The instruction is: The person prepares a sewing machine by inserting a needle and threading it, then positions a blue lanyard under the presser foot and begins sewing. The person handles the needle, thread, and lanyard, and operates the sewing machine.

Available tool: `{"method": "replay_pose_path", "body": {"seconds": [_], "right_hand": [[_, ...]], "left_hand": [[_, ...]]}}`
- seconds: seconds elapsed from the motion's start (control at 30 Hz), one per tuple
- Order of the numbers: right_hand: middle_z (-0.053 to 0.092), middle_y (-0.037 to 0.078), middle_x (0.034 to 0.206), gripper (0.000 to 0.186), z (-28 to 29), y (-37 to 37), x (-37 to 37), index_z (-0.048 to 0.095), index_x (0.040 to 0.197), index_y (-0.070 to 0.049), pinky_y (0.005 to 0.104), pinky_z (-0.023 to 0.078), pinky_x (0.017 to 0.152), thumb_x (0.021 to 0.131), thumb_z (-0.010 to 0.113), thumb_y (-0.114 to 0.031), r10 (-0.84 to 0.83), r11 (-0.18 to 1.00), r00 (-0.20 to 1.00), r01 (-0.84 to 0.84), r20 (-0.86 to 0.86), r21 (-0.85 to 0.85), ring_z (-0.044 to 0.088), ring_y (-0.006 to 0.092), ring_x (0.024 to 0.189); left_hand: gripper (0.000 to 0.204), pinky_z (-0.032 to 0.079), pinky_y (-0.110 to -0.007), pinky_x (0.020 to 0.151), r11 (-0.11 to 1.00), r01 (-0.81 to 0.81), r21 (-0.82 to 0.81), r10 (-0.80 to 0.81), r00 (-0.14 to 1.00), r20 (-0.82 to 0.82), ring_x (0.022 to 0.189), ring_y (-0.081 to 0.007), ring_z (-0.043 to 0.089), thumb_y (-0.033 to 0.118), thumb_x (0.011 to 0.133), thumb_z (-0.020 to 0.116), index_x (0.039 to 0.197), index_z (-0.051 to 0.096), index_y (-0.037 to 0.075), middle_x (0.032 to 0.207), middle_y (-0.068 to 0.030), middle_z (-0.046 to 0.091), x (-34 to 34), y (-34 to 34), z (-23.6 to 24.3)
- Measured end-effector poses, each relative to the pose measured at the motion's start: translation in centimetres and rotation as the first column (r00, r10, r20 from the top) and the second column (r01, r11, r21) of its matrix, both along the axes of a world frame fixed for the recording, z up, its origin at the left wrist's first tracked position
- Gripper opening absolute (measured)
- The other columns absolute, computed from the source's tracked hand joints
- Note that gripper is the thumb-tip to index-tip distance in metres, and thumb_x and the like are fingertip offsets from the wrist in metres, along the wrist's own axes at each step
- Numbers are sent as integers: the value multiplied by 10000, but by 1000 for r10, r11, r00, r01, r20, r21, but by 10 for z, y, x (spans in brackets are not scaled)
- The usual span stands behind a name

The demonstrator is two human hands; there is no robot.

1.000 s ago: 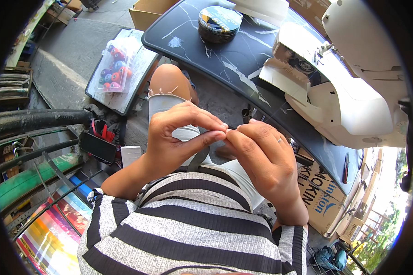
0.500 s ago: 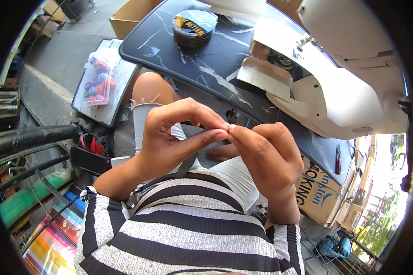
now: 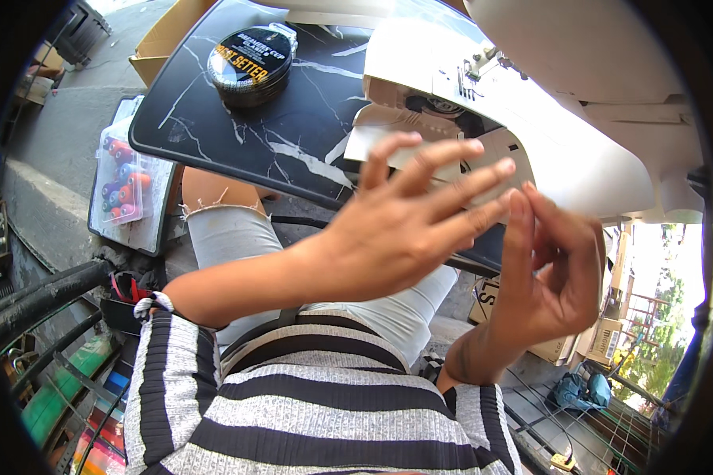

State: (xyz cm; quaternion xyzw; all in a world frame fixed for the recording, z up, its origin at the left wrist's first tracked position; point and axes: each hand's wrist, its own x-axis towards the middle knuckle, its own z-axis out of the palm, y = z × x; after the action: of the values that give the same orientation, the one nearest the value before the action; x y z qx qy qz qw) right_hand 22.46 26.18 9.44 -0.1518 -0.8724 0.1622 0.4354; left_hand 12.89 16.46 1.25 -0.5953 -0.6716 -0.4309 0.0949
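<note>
The left hand (image 3: 396, 229) was spread flat, the right hand (image 3: 550, 273) loosely curled, fingertips touching; both needed steadiness before the sewing machine (image 3: 547, 103) on the desk (image 3: 293, 142).

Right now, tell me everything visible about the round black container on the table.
The round black container is a low, flat stack-like tub with ribbed dark sides and a black lid bearing yellow and white printing. It looks like plastic. It sits upright and closed near the far left corner of the black marble-patterned table, left of the white sewing machine. Neither the left hand nor the right hand touches it; both are raised well away from it.
</note>
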Motion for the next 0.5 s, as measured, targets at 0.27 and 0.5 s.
{"method": "replay_pose_path", "body": {"seconds": [0.27,0.5], "right_hand": [[534,-74,690,88,-26,32,-59,742,861,-61,157,269,518,815,809,-27,94,985,994,-100,-50,-141,412,-16,601],[532,-84,686,102,-37,37,-68,727,864,-71,150,250,527,814,799,-19,80,989,986,-97,-149,-112,384,-16,604]], "left_hand": [[354,230,-602,1192,982,126,-143,-132,991,-31,1356,-254,492,193,886,606,1205,669,53,1377,-119,572,15,-7,-18],[173,426,-270,667,983,-176,54,166,975,149,821,-97,636,52,844,708,995,757,121,991,-17,744,-84,-46,42]]}}
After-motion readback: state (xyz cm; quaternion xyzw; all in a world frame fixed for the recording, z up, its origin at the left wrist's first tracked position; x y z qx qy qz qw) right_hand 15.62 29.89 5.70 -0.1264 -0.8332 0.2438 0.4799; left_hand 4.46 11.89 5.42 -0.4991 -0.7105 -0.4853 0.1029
